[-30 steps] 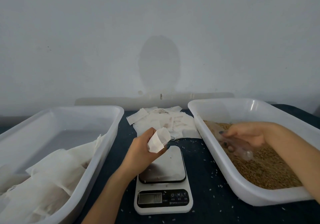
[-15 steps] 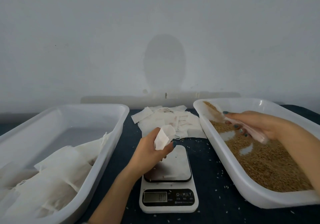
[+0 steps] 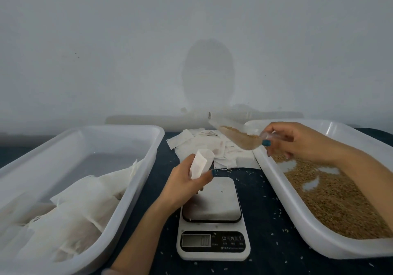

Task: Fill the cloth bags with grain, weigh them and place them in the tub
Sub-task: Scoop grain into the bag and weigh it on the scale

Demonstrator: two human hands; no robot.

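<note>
Dark tabletop, cloth bag (image 3: 201, 163) gripped in left hand (image 3: 184, 184), above scale (image 3: 212, 217)

Dark table (image 3: 265, 200): left tub (image 3: 106, 129), right tub (image 3: 350, 248), scale (image 3: 212, 245), flat bags (image 3: 212, 145), spilled grains (image 3: 278, 212).

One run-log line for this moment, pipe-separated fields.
step: filling | left hand: holds cloth bag | right hand: holds grain-loaded scoop | filled bags: in left tub

Scale display (image 3: 196, 240) digits illegible
</note>
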